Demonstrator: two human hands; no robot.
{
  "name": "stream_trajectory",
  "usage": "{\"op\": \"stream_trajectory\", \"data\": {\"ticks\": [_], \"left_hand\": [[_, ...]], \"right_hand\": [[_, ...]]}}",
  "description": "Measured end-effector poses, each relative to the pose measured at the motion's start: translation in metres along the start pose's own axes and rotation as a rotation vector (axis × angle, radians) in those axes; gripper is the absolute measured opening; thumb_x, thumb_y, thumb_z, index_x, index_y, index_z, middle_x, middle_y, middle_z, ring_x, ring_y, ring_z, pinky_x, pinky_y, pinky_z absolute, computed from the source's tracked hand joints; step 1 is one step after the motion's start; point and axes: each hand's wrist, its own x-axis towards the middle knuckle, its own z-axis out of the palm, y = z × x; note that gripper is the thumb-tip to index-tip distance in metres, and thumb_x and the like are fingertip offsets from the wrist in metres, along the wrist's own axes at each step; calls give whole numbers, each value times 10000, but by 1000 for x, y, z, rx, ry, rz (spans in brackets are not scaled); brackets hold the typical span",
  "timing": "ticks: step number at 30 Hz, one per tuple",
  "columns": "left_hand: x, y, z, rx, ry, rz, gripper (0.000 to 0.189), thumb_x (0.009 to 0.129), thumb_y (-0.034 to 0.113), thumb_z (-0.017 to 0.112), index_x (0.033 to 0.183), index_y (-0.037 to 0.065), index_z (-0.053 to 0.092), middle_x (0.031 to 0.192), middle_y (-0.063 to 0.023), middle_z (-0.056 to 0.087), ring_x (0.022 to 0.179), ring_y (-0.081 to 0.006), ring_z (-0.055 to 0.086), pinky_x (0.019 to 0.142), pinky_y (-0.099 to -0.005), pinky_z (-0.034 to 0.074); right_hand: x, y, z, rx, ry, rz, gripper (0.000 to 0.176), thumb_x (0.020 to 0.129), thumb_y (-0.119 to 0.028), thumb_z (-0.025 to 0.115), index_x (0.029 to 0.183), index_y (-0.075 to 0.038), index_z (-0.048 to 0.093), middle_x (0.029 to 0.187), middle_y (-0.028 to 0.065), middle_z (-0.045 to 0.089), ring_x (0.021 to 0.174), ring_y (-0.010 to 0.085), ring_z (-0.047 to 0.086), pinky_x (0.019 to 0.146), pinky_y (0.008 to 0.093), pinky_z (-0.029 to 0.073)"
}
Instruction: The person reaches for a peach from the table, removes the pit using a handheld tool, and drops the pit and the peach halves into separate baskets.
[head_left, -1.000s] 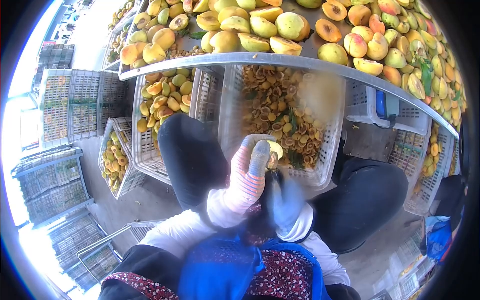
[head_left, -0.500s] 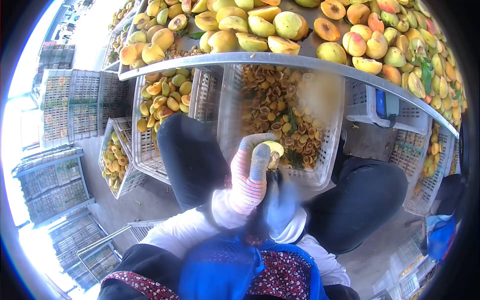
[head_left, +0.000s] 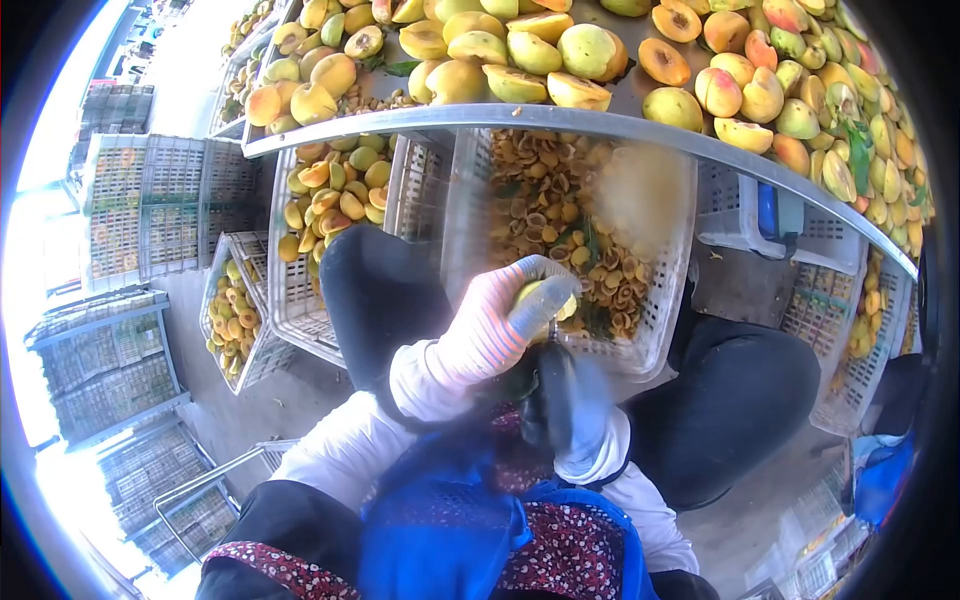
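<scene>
In the head view, my left hand (head_left: 492, 322), in a striped knit glove, is closed around a yellow peach (head_left: 568, 306). The fingers hide most of the fruit. Just below it, my right hand (head_left: 588, 412), in a bluish glove and smeared by motion, grips a dark-handled tool (head_left: 545, 390). The tool's thin metal tip points up at the peach's underside and seems to touch it. Beneath and beyond both hands sits a white crate (head_left: 676, 290) of peach pits and scraps.
A metal-rimmed table (head_left: 480, 116) heaped with whole and halved peaches spans the far side. Another crate (head_left: 300, 318) of peaches stands to the left of the scrap crate, beside my knee. Stacked crates (head_left: 165, 205) rise at far left. A blue-and-white basket (head_left: 728, 222) is at right.
My left hand has rolled over and its fingers now curl further round the peach, slightly farther from my body. More of the tool's dark handle shows in my right hand.
</scene>
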Motion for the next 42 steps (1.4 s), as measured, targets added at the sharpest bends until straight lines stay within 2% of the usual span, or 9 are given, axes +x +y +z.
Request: {"op": "stream_trajectory", "data": {"ticks": [6, 12, 16, 26, 33, 35, 36, 38, 42], "left_hand": [[6, -6, -3, 250, -55, 253, 347, 927, 316, 559, 1057, -3, 598, 861, -58, 634, 749, -88, 562, 689, -243, 466], [11, -24, -9, 152, -124, 81, 331, 925, 326, 559, 1041, 20, 608, 859, -46, 627, 774, -96, 562, 709, -253, 465], [8, -21, -15, 391, -128, 231, 316, 925, 315, 555, 1023, 20, 616, 868, -42, 627, 775, -95, 562, 714, -250, 461], [-1, -37, 11, -572, 18, -49, 391, 922, 423, 528, 1003, 52, 622, 815, -33, 619, 681, -93, 565, 638, -207, 434], [-42, 14, -87, -28, 779, 510, 285, 918, 254, 559, 1063, 10, 584, 872, -45, 616, 747, -128, 587, 668, -251, 482], [-40, 29, -137, 1254, 1101, 468, 381, 863, 214, 637, 1165, 7, 532, 998, -147, 622, 859, -275, 618, 743, -348, 506], [-36, 42, -148, 1531, 1155, 216, 462, 800, 204, 698, 1185, 22, 518, 1006, -186, 612, 885, -347, 605, 756, -383, 504], [-18, 49, -140, 1394, 1127, 542, 453, 763, 217, 724, 1133, 20, 552, 971, -167, 617, 900, -338, 601, 754, -381, 504], [49, 87, -81, 1281, 922, 567, 289, 818, 248, 677, 1041, 77, 612, 966, -124, 632, 844, -305, 626, 755, -372, 494]], "right_hand": [[11, 7, -1, 751, -592, 258, 496, 964, -420, 331, 1145, -1, 524, 688, 89, 492, 438, 129, 382, 351, 242, 319], [11, 5, 0, 868, -597, 373, 564, 954, -505, 316, 1108, -7, 531, 638, 76, 466, 384, 113, 358, 296, 227, 313], [11, 9, 1, 915, -559, 422, 519, 951, -485, 350, 1063, -7, 521, 632, 75, 463, 390, 123, 379, 300, 234, 325], [15, 6, 10, 708, -787, 286, 465, 964, -501, 369, 925, -56, 500, 545, -16, 423, 355, 48, 360, 294, 188, 315], [18, -1, -2, 559, -147, 211, 462, 947, -519, 407, 942, -88, 574, 580, -5, 423, 421, 68, 360, 354, 201, 259], [15, -3, 10, 354, 3, 145, 449, 941, -517, 425, 900, -98, 583, 587, 5, 435, 431, 83, 363, 362, 218, 248], [16, -7, 13, 342, 41, 170, 442, 938, -516, 434, 891, -103, 582, 577, 1, 436, 425, 88, 360, 363, 224, 244], [20, -9, 15, 303, 78, 162, 437, 934, -519, 445, 882, -107, 580, 551, -9, 429, 408, 93, 348, 364, 231, 239], [30, -2, 6, 130, 131, 47, 432, 923, -522, 471, 891, -100, 562, 494, -32, 389, 362, 96, 323, 355, 231, 248]]}}
